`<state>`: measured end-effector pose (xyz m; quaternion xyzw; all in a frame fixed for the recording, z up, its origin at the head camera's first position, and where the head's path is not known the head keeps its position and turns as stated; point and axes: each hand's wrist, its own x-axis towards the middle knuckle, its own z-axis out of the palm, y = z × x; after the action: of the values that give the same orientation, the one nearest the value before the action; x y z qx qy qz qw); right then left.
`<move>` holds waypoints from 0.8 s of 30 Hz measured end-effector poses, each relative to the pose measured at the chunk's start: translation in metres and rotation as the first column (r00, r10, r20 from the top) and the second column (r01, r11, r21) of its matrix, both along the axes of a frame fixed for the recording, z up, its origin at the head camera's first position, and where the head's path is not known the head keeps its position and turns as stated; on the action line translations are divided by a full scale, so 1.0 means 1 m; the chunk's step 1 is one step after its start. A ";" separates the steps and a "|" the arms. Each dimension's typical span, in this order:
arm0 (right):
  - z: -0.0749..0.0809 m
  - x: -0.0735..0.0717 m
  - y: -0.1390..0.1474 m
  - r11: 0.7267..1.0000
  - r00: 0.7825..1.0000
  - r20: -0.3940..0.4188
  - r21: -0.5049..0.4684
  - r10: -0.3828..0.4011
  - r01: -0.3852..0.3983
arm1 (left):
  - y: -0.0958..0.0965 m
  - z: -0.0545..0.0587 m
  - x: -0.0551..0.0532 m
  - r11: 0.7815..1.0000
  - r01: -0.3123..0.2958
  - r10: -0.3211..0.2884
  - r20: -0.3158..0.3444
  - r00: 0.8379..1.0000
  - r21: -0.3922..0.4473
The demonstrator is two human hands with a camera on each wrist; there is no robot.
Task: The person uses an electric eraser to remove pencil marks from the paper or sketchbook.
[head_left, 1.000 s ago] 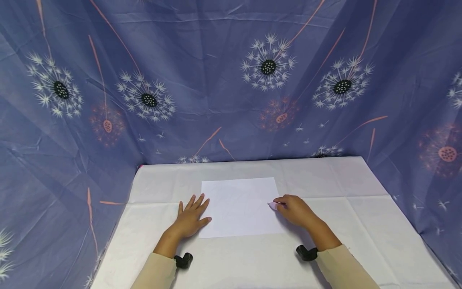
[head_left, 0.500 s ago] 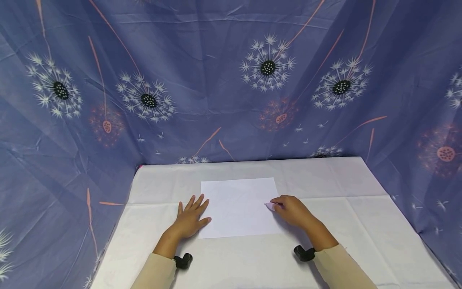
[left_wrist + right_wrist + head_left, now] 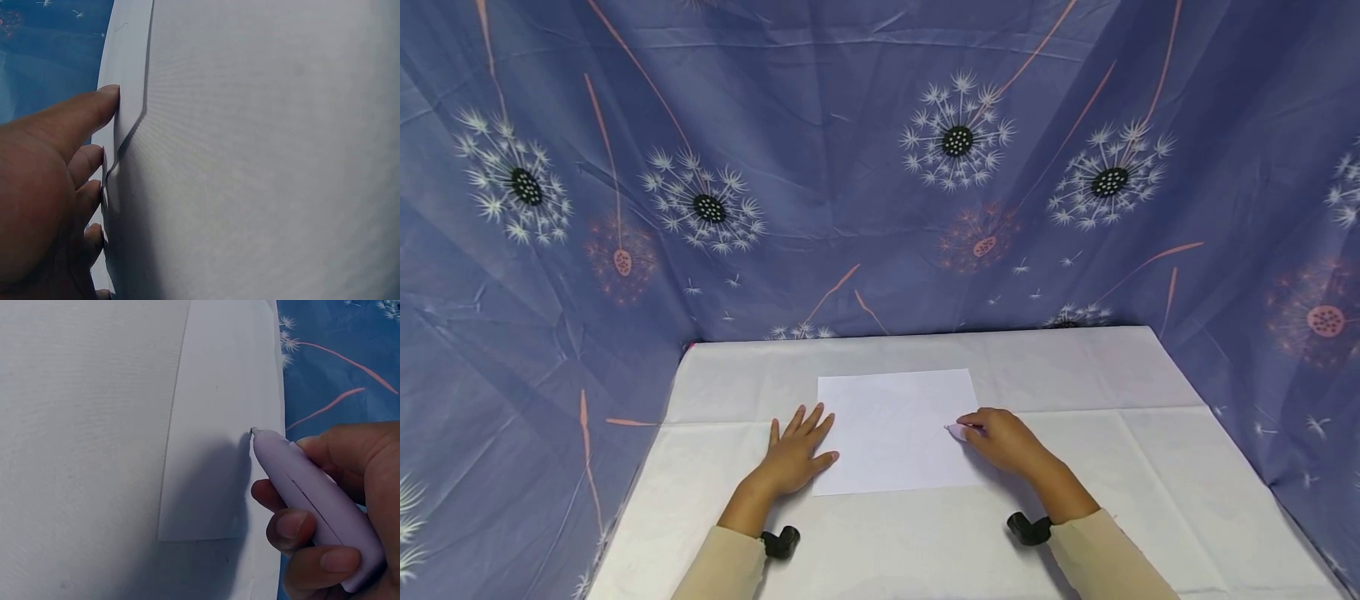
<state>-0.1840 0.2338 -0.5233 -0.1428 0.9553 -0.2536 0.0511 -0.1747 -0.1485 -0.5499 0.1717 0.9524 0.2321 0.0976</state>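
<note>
A white sheet of paper (image 3: 895, 433) lies flat on the table. Across its left edge rests my left hand (image 3: 795, 461), fingers spread and straight, holding nothing; the left wrist view shows the thumb (image 3: 94, 112) on the sheet's border. My right hand (image 3: 1009, 439) holds a rounded lilac utility knife (image 3: 315, 506) over the right part of the paper. In the right wrist view, the fingers curl round its body and the thumb lies along its top. Its small metal tip (image 3: 254, 430) points at the sheet; whether it touches cannot be told.
A white cloth (image 3: 1150, 467) with fold lines covers the table. Behind and at both sides hangs a blue curtain (image 3: 850, 167) with dandelion prints. Each wrist wears a black camera mount (image 3: 782, 542).
My right hand has slid a little to the left over the paper with the utility knife. The left hand and the sheet have kept their places.
</note>
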 end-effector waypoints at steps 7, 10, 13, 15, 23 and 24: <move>0.002 0.001 -0.001 1.000 1.000 -0.003 -0.004 -0.006 0.006 | 0.000 0.000 0.000 1.000 -0.004 0.004 -0.005 1.000 -0.004; 0.002 0.002 -0.001 1.000 1.000 -0.006 0.004 0.008 -0.008 | 0.001 -0.001 0.000 1.000 -0.003 0.003 -0.004 1.000 -0.003; 0.003 0.003 0.000 1.000 1.000 -0.025 0.015 -0.013 0.013 | 0.001 -0.001 0.000 1.000 -0.001 0.001 -0.002 1.000 -0.005; 0.003 0.004 0.000 1.000 0.999 -0.030 0.014 -0.024 0.024 | 0.000 -0.001 0.000 1.000 -0.001 0.001 0.001 1.000 -0.008; 0.001 0.004 -0.001 1.000 0.999 -0.039 0.019 -0.013 0.014 | 0.001 -0.002 -0.001 1.000 -0.002 0.002 0.004 1.000 -0.019; 0.001 0.004 -0.001 1.000 0.999 -0.044 0.020 -0.023 0.024 | 0.001 -0.002 -0.001 1.000 -0.001 0.001 0.006 1.000 -0.023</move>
<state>-0.1804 0.2330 -0.5226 -0.1364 0.9604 -0.2412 0.0289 -0.1754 -0.1478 -0.5524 0.1694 0.9548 0.2218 0.1023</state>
